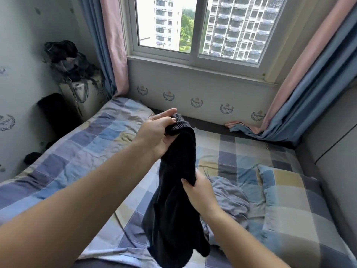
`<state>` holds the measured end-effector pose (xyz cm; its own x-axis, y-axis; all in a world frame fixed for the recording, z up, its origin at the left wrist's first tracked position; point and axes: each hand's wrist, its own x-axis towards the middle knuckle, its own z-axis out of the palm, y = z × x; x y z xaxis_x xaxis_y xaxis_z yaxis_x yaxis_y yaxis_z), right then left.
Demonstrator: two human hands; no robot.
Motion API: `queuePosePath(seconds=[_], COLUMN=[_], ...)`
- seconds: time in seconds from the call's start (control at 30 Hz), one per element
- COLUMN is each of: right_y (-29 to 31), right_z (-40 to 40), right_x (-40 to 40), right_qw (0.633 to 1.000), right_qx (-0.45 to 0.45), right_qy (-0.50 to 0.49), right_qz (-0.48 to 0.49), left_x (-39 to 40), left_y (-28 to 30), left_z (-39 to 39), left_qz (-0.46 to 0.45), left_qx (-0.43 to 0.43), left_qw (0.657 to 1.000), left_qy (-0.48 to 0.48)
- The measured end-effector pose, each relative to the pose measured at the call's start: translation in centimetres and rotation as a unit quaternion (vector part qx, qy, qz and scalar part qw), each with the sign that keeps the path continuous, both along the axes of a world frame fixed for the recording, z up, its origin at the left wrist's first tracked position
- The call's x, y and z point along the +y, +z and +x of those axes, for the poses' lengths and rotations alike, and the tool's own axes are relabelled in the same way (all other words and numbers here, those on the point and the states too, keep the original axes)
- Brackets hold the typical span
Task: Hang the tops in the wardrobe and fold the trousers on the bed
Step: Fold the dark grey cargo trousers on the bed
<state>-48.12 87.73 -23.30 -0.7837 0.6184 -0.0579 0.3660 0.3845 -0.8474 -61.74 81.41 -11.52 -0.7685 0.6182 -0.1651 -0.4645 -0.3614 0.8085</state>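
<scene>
A pair of black trousers (175, 202) hangs in the air over the bed (77, 151), its ribbed elastic waistband at the top. My left hand (156, 132) grips that waistband. Lower down, my right hand (199, 192) pinches a fold of the black fabric on its right side. The legs hang down towards the bottom of the frame. A crumpled grey garment (229, 198) lies on the checked bedcover just right of my right hand.
A checked pillow (289, 202) lies at the right. Dark clothes are heaped on a white case (85, 95) in the left corner. The window wall and blue-pink curtains (301, 105) close off the far side. A grey padded headboard (336, 151) lines the right.
</scene>
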Motion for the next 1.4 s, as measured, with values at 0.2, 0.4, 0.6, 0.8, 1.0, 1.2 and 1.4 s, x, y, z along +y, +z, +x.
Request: queuePosePath(seconds=[0.2,0.4,0.6,0.8,1.0,1.2,1.4], right_y=[3.1,4.8,1.6,-0.7,-0.9,-0.8,-0.2], right_z=[0.0,0.0,2.0,4.0,5.0,5.2,4.4], right_x=[1.5,3.5,6.6,8.6,10.3,11.1,11.8], right_qw=[0.995,0.976,0.94,0.943,0.931,0.92,0.912], right_qx=[-0.005,-0.079,-0.246,-0.269,-0.289,-0.289,-0.287], right_qy=[0.043,0.122,0.185,0.152,0.137,0.134,0.121], right_qz=[0.087,0.163,0.148,0.126,0.177,0.23,0.266], left_x=[-3.4,-5.2,-6.6,-7.8,-8.5,-12.2,-15.1], left_y=[-2.0,-1.9,-0.5,-1.1,-4.0,-7.5,-11.1], left_z=[-2.7,-4.3,-5.4,-6.3,-7.1,-9.8,-9.7], left_qz=[-0.212,-0.193,-0.171,-0.189,-0.272,-0.548,-0.509], left_qx=[0.289,0.274,0.299,0.312,0.343,0.451,0.365], left_qw=[0.932,0.942,0.937,0.93,0.896,0.697,0.779], left_qy=[-0.058,0.006,0.051,0.04,0.07,0.101,0.037])
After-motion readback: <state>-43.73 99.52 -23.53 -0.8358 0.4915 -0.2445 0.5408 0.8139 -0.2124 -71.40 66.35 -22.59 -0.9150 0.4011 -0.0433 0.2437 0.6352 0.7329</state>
